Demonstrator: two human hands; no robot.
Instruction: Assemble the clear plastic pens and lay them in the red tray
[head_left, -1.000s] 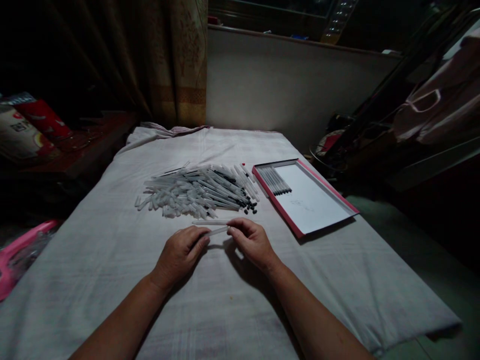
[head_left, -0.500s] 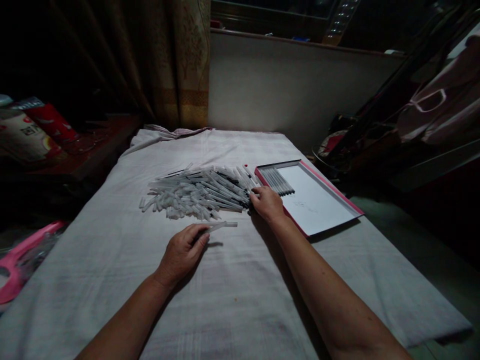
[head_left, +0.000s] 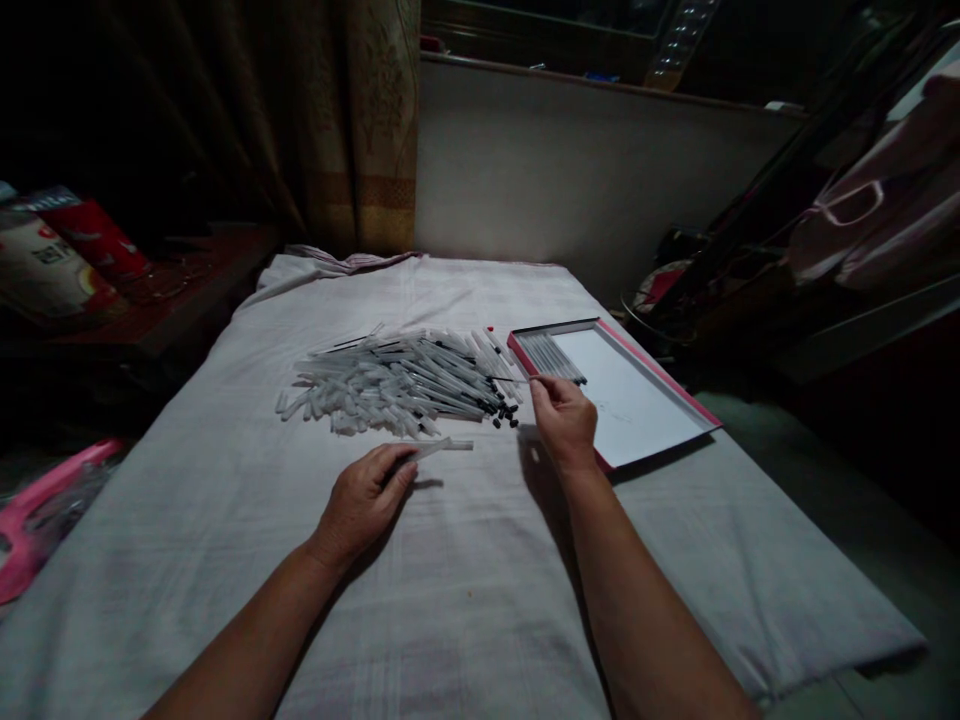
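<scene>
A clear tube (head_left: pixel 433 449) is pinched mid-frame by the left hand (head_left: pixel 365 503), a thin refill (head_left: pixel 513 379) right of centre by the right hand (head_left: pixel 564 418). Scribbles (head_left: pixel 615 411) in the box (head_left: pixel 645 390) and print (head_left: pixel 51 254) on the far-left packet (head_left: pixel 45 275) cannot be read.

The left hand (head_left: pixel 367 495) is pinching between thumb and fingers, its fingertips (head_left: pixel 407 452) pointing inward. The right hand (head_left: pixel 566 415) is hovering farther forward and to the right of it, also pinching. Behind the hands, the bare left forearm (head_left: pixel 262 615) and right forearm (head_left: pixel 637 590) are stretching forward and converging.
</scene>
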